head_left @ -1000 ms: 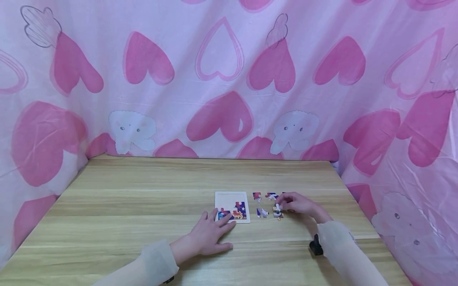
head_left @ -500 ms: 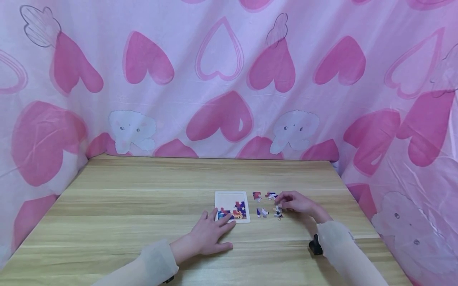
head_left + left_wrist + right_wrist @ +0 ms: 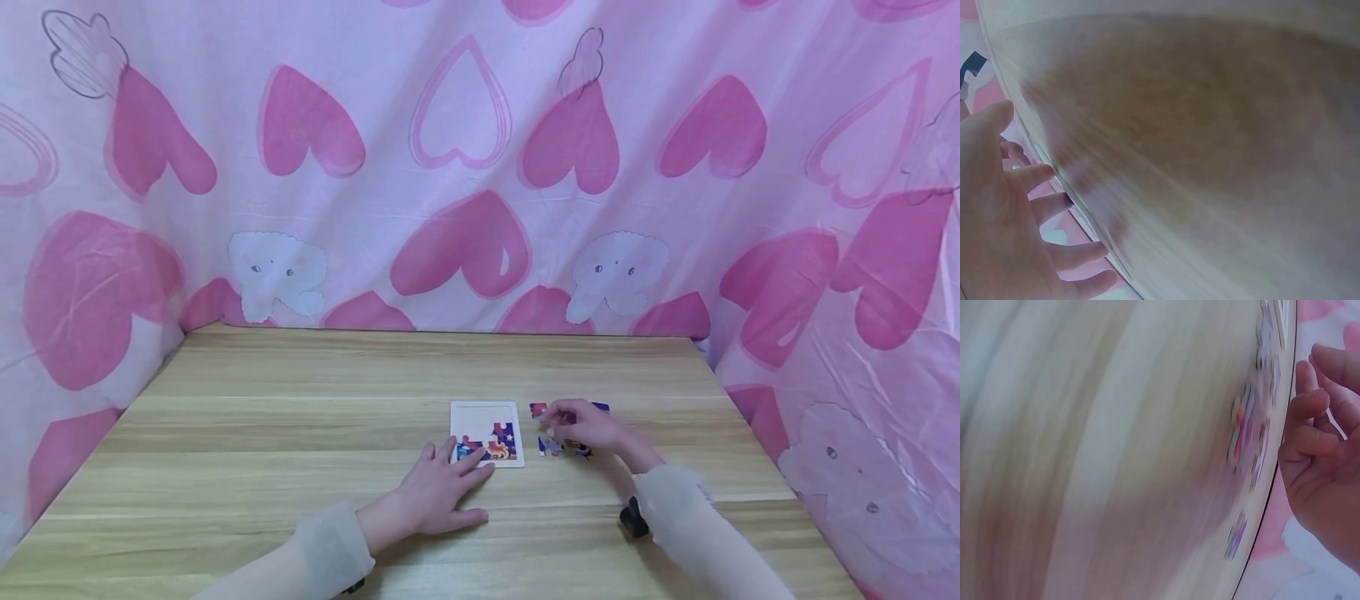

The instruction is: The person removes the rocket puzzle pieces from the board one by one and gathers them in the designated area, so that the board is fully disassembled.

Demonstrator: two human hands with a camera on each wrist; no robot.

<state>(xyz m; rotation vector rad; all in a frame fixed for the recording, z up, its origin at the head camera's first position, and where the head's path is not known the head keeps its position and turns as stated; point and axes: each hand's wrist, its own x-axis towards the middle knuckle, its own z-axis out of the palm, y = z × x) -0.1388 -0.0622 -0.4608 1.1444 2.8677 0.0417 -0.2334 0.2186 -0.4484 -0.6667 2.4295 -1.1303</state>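
Note:
In the head view, my left hand [image 3: 444,492] rests with spread fingers at the lower left of a white puzzle tray [image 3: 480,403]. Several joined jigsaw pieces [image 3: 510,442] lie in the tray's lower part. My right hand [image 3: 585,425] is over loose jigsaw pieces to the right of the tray, its fingers loosely bent. A red piece [image 3: 537,410] and a purple piece [image 3: 601,407] show around it; others are partly covered. Nothing shows between the fingers of the right hand [image 3: 1325,437] in the right wrist view. Straight fingers of the left hand [image 3: 1016,219] appear in the left wrist view.
A wood-grain table [image 3: 300,400] carries everything. Pink heart-patterned cloth [image 3: 465,167] hangs behind it and along both sides. Both wrists wear dark devices, the right one [image 3: 634,518] plainly visible below the sleeve cuff.
My right hand has moved left over the loose pieces, uncovering the purple piece at the right and covering ones nearer the tray. The left hand has stayed in place.

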